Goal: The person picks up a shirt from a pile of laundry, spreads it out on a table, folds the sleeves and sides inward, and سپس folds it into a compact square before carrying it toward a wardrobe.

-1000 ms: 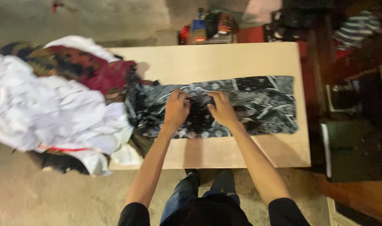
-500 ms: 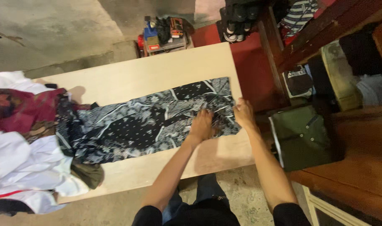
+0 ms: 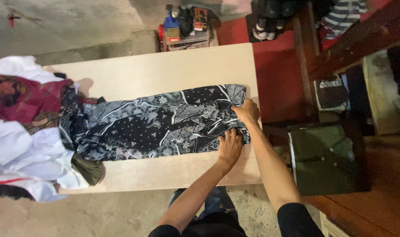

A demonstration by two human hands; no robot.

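The left hand now rests palm down on the near right corner of the cloth, fingers spread flat and gripping nothing; half a second ago it lay further in from that corner. Just beyond it, the right hand has moved from the cloth's right edge to the far right corner, where its fingers pinch the fabric. The cloth stretches away to the left of both hands across the table: a long, narrow, folded strip, black with white and grey floral and line patterns, lying flat. Its left end runs under a pile of white and dark red clothes, well apart from the hands. To the right of the hands lies a green shirt.
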